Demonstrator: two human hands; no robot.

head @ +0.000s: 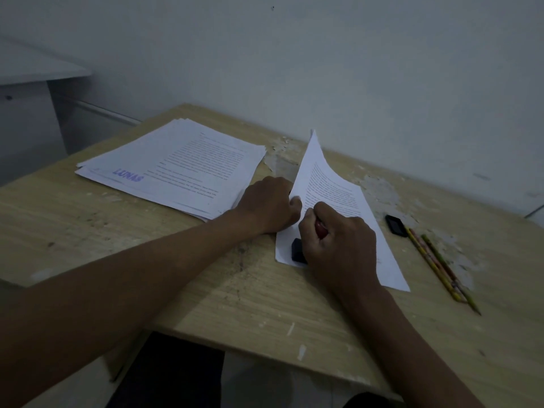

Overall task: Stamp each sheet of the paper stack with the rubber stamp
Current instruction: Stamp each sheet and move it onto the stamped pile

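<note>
A stack of printed sheets (182, 166) lies on the left of the wooden desk, its top sheet bearing a blue "LUNAS" stamp mark (128, 175). To the right lies another printed sheet (338, 195) with its left edge lifted. My left hand (269, 206) pinches that raised edge. My right hand (338, 245) rests on the same sheet and grips the rubber stamp (300, 250), whose black base sits near the sheet's lower left corner and whose red handle shows between my fingers.
A black ink pad or lid (396, 225) lies on the desk right of the sheet, with two pencils (438, 265) beside it. The desk top (235, 290) is worn, with peeled patches near the wall. A white cabinet (29, 92) stands at far left.
</note>
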